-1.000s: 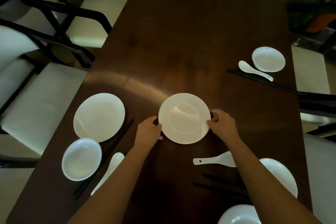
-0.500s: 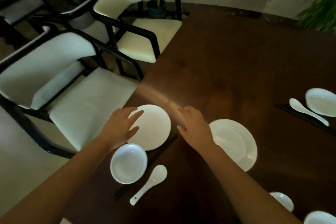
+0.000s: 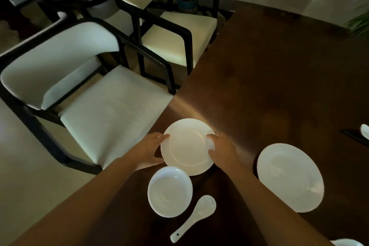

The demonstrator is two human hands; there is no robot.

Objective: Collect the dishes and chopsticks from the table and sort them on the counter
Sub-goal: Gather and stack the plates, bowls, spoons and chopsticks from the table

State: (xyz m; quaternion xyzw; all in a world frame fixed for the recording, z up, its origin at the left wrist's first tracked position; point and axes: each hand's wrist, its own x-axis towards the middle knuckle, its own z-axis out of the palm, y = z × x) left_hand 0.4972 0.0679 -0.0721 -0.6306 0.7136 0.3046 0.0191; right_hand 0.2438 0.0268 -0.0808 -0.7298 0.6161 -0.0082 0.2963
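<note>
A white plate (image 3: 186, 146) lies near the left edge of the dark wooden table (image 3: 269, 78). My left hand (image 3: 148, 151) grips its left rim and my right hand (image 3: 221, 150) grips its right rim. Just below it stands a white bowl (image 3: 169, 191), with a white spoon (image 3: 194, 216) to its right. Dark chopsticks (image 3: 205, 180) peek out between the bowl and my right forearm, mostly hidden. A second white plate (image 3: 289, 177) rests on the table to the right.
Two white-cushioned chairs with black frames (image 3: 103, 110) (image 3: 175, 36) stand along the table's left side. Another spoon (image 3: 365, 131) and dark chopsticks (image 3: 354, 138) sit at the right edge. A white dish rim (image 3: 347, 242) shows at the bottom right. A potted plant (image 3: 187, 0) stands behind.
Both hands left the first plate, which now lies to the right, and moved left to the second plate. They have closed on its two rims. The view swung left.
</note>
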